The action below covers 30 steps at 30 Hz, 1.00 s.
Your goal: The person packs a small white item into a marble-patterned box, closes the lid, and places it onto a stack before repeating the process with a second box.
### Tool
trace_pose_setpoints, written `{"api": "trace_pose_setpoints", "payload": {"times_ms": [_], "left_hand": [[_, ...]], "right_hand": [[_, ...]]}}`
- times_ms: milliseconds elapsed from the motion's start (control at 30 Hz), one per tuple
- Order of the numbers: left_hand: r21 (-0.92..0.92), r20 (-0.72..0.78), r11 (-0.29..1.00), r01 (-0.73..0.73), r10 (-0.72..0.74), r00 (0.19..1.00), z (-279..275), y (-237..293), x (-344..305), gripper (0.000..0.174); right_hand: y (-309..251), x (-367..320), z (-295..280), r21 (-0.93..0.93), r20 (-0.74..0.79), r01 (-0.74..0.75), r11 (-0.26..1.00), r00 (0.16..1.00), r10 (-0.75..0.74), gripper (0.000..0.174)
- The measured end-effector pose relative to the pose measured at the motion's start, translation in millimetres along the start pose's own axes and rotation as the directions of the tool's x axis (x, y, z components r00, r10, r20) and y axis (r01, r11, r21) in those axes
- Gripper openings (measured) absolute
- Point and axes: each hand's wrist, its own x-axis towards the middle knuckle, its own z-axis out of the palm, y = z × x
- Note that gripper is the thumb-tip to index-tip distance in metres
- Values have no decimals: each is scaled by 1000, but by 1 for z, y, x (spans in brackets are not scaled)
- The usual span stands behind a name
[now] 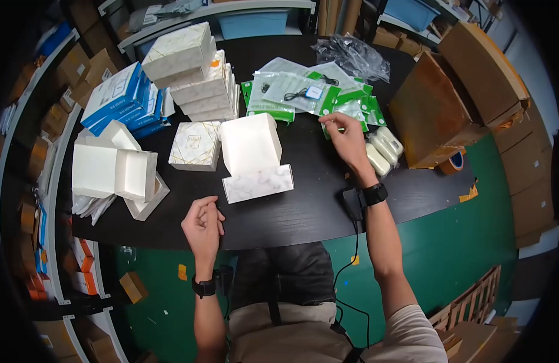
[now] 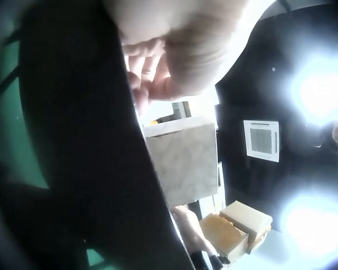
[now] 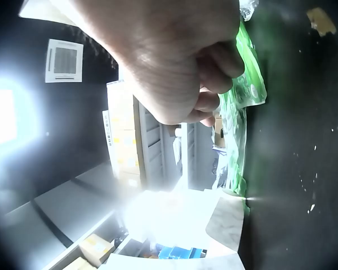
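An open white marbled box (image 1: 258,184) stands with its lid raised at the middle of the black table. My left hand (image 1: 204,224) is at the near table edge, left of this box, its fingers loosely bent and holding nothing. Farther right, my right hand (image 1: 347,142) is over the near edge of the pile of green-and-clear packets (image 1: 300,91), fingers bent and nothing visible between them. One packet on top shows a small white-and-blue device with a black cable. Beside the right wrist lie pale wrapped oval items (image 1: 385,148). A closed marbled box (image 1: 195,145) sits left of the open one.
Stacked marbled boxes (image 1: 201,78) and blue boxes (image 1: 125,100) stand at the back left. More open white boxes (image 1: 119,169) lie at the left edge. Large cardboard boxes (image 1: 436,109) and a tape roll (image 1: 453,162) occupy the right. Crumpled clear plastic (image 1: 355,55) lies behind the packets.
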Motion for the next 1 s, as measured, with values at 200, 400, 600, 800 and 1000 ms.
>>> {"api": "trace_pose_setpoints", "payload": {"times_ms": [200, 400, 600, 800, 1000], "left_hand": [[161, -47, 976, -147, 156, 987, 8, -3, -4, 14], [241, -48, 945, -222, 240, 970, 9, 2, -4, 12], [226, -2, 955, -193, 199, 980, 7, -3, 1, 12], [202, -11, 968, -152, 157, 988, 9, -5, 3, 9], [265, -16, 956, -127, 136, 991, 10, -3, 2, 10]], "right_hand": [[-10, -2, -3, -6, 0, 40, 999, 999, -40, 19], [-9, -2, 2, 18, 8, 42, 999, 999, -43, 19], [-12, -5, 2, 77, 19, -31, 997, 999, 29, 20], [-8, -8, 12, 277, 120, -86, 957, 991, 54, 17], [-26, -10, 21, 286, 406, -243, 927, 907, 113, 13]]}}
